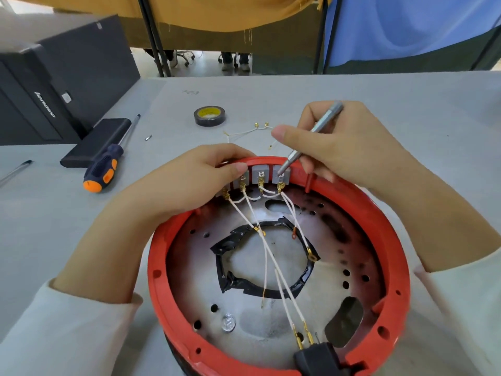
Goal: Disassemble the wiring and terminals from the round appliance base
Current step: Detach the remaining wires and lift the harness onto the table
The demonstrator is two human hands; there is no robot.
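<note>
I had the red round base (273,267) on the grey table (379,104), close in front of me. At the base's far rim my left hand (189,180) gripped the edge, thumb pressed beside the row of grey terminal blocks (260,173). Just right of it, my right hand (339,147) pinched a thin silver screwdriver (309,137), tip set in the rightmost block. I judged I was loosening that terminal screw; next the white wires (271,253) crossing the base's plate would want pulling free, gently.

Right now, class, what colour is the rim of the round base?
Red; the rim shows best in the head view.
</note>
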